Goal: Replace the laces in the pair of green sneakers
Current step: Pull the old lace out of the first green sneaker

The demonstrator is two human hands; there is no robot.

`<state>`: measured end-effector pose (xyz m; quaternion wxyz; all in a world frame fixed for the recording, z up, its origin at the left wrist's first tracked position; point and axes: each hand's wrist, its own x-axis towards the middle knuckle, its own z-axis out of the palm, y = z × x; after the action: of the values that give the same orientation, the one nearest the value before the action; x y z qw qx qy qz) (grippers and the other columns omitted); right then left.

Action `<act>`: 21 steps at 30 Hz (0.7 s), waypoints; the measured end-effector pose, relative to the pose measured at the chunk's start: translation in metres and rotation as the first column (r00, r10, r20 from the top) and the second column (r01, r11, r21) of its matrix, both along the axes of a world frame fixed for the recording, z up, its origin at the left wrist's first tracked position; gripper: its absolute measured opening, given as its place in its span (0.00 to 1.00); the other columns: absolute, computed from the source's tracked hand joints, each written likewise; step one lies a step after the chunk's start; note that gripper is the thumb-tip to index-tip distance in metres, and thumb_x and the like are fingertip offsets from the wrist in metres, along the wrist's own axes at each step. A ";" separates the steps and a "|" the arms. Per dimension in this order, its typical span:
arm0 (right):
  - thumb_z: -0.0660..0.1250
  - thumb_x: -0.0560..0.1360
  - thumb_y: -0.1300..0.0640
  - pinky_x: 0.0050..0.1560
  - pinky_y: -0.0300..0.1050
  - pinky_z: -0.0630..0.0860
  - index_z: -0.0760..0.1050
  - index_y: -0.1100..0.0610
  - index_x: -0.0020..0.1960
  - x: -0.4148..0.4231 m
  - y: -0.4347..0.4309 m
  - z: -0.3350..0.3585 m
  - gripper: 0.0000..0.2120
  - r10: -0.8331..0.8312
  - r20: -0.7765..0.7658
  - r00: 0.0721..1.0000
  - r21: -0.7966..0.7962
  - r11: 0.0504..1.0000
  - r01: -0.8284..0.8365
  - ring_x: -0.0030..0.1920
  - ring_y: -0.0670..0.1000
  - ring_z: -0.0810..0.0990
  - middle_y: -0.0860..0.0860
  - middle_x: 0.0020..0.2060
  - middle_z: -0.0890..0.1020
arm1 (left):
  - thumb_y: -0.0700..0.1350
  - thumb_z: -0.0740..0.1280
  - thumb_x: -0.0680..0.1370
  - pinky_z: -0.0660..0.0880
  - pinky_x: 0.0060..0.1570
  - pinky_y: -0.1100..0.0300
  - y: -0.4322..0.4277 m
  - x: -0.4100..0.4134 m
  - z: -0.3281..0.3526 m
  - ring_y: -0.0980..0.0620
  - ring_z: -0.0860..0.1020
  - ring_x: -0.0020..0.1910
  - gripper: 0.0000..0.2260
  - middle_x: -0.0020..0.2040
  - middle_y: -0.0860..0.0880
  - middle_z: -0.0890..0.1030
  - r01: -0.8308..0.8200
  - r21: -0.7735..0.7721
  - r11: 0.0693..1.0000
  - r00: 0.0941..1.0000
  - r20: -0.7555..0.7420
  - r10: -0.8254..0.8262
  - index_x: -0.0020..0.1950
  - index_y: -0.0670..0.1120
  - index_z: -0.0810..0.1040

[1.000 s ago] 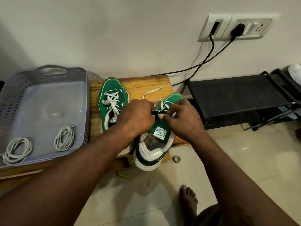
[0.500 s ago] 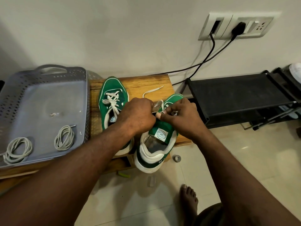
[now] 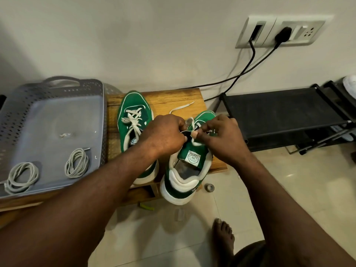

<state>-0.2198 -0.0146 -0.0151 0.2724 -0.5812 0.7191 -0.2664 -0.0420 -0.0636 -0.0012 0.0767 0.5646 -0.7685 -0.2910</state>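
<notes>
Two green sneakers lie on a low wooden table (image 3: pixel 173 99). The left sneaker (image 3: pixel 133 105) is laced in white. The right sneaker (image 3: pixel 185 176) overhangs the table's front edge, heel toward me. My left hand (image 3: pixel 163 135) grips its upper by the eyelets, fingers curled. My right hand (image 3: pixel 217 137) pinches the white lace (image 3: pixel 181 108) at the tongue; a loose lace end trails across the table behind. Two coiled grey laces, one at the left (image 3: pixel 21 176) and one further right (image 3: pixel 77 162), sit in the tray.
A grey perforated plastic tray (image 3: pixel 57 112) sits on the table's left half. A black shoe rack (image 3: pixel 285 112) stands to the right. Black cables run from a wall socket (image 3: pixel 281 33) behind the table. My bare foot (image 3: pixel 223 237) and small bits lie on the tiled floor.
Both hands have stayed on the right sneaker and shifted slightly toward its toe while working the lace. The sneakers and tray have not moved.
</notes>
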 end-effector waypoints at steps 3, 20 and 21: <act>0.76 0.76 0.45 0.60 0.54 0.74 0.82 0.43 0.44 0.007 0.000 -0.004 0.04 0.097 -0.149 0.984 0.033 0.995 -0.093 0.61 0.51 0.67 0.45 0.50 0.73 | 0.49 0.76 0.76 0.81 0.50 0.52 0.000 0.000 0.001 0.49 0.82 0.46 0.04 0.45 0.52 0.84 -0.002 0.013 1.000 1.000 -0.023 0.003 0.46 0.56 0.81; 0.76 0.73 0.38 0.46 0.45 0.75 0.82 0.51 0.41 -0.008 0.002 0.003 0.17 0.069 -0.056 0.996 0.008 0.998 -0.068 0.53 0.49 0.75 0.46 0.46 0.78 | 0.49 0.77 0.76 0.79 0.48 0.55 -0.001 0.000 0.002 0.50 0.81 0.46 0.05 0.43 0.54 0.84 -0.024 0.037 0.999 1.000 -0.005 0.024 0.45 0.58 0.83; 0.77 0.72 0.39 0.50 0.48 0.73 0.83 0.48 0.44 -0.005 0.002 0.000 0.13 0.111 -0.163 0.980 0.065 0.993 -0.101 0.57 0.50 0.71 0.46 0.49 0.77 | 0.48 0.77 0.76 0.79 0.47 0.56 -0.002 0.000 0.002 0.50 0.81 0.45 0.06 0.42 0.55 0.83 -0.023 0.044 0.999 1.000 -0.013 0.023 0.43 0.58 0.82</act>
<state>-0.2244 -0.0126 -0.0155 0.2413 -0.6310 0.7146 -0.1818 -0.0421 -0.0653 0.0003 0.0729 0.5729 -0.7550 -0.3105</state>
